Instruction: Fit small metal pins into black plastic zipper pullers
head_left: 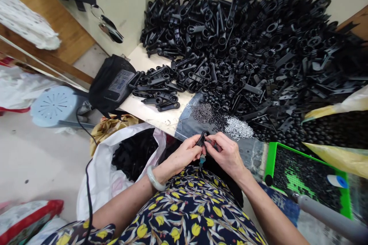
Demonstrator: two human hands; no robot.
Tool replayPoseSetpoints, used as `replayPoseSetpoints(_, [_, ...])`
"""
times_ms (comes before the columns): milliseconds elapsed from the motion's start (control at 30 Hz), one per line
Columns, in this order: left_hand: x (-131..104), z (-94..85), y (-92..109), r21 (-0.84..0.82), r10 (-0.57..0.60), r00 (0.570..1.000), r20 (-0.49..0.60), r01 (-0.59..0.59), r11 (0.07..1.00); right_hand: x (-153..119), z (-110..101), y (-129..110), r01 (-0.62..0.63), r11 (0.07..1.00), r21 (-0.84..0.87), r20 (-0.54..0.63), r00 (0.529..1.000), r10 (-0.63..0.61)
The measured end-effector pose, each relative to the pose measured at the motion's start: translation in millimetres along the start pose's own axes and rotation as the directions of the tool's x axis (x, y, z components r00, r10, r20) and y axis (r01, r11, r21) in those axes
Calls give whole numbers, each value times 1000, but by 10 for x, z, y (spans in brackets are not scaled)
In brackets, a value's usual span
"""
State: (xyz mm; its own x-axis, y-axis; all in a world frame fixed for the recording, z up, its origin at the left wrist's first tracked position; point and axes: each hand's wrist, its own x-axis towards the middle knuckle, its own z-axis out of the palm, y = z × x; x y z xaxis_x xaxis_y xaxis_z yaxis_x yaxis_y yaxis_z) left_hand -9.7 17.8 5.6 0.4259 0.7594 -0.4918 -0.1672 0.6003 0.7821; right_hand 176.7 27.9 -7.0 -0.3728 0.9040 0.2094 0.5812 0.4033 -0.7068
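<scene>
At the table's near edge, my left hand (187, 151) is closed on a small black plastic part (203, 136) with a ring-shaped end. Fingers of my right hand (224, 151) pinch the same part from the other side, and the two hands nearly touch. Just beyond them lie a pile of silver pins (238, 128), a pile of small dark grey pieces (202, 113) and small black pieces between these. A large heap of black plastic parts (230, 46) covers the table behind. A small teal object (202, 160) shows below my fingers.
A green tray (270, 164) of tiny black pieces stands at the right, near a grey bar (327, 214). At the left are a black pouch (110, 84), a white sack (99, 168) of black parts and a light blue stool (56, 105). Yellowish bag edges (342, 157) jut in from the right.
</scene>
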Motion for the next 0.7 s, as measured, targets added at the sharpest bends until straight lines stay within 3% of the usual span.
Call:
replayPoseSetpoints(233, [8,34,-20,-26,-7,1000,-20,6,1000,5,-6,11,23,999,-50,-7,1000,-23])
replayPoseSetpoints(700, [36,15,-67,-24,-4,1000,-22,4,1000,-32,35,-5,-39,999,24,-33,999,40])
